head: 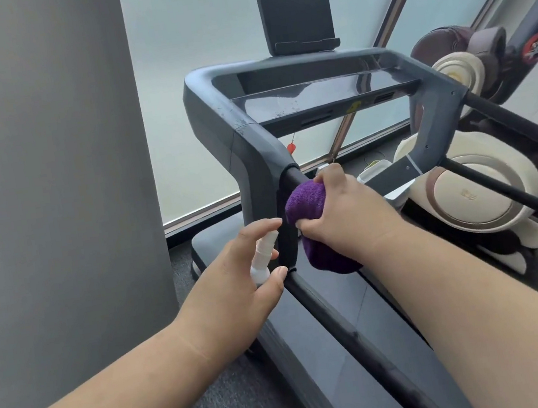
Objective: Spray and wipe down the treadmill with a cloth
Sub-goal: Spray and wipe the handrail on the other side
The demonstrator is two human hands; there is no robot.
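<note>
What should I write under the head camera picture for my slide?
Right hand rubs purple cloth on treadmill handrail; left hand holds white spray bottle.

A dark floor (pixel 220 407) is seen along the lower part of the frame. The treadmill (pixel 313 336) is stood on it at centre, and a massage chair (pixel 480 194) at right.

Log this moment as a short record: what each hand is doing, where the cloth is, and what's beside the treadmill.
left hand: holds small white spray bottle
right hand: grips purple cloth
cloth position: wrapped on the treadmill's left handrail, near its top
treadmill console: droplets visible
beside treadmill: cream massage chair, on the right
</note>
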